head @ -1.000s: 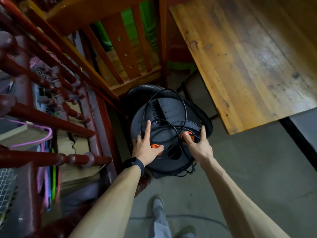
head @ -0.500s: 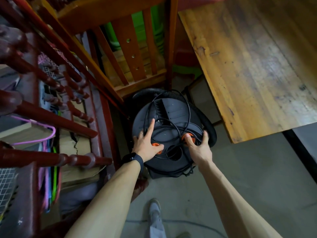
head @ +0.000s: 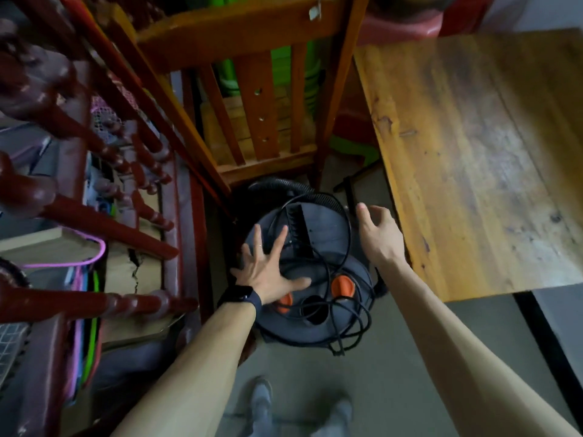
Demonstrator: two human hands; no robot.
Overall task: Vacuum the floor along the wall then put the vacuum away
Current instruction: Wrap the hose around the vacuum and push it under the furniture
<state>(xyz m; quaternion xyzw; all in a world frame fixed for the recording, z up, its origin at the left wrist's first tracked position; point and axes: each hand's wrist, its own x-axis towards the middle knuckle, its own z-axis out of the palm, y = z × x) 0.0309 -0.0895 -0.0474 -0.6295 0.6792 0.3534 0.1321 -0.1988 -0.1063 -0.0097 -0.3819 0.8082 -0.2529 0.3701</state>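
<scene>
Where the left hand (head: 268,274) lies: flat on the vacuum (head: 321,230) lid, fingers spread wide, gripping nothing.
Right hand (head: 378,236): just off the vacuum's right rim, fingers loosely bent, holding nothing.
Cord (head: 349,244): coiled loosely atop the vacuum, loops hanging over its near side.
Orange knobs (head: 343,287): two on the vacuum's top.
Vacuum: upright on the floor (head: 410,357); chair (head: 252,36) behind it, table (head: 473,152) to its right.

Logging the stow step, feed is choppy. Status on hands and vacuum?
Left hand open, flat atop round dark-grey canister vacuum. Right hand open at its right rim, holding nothing. Loose black cord piled on top. Orange-brown wooden chair and worn wooden table crowd it.
</scene>
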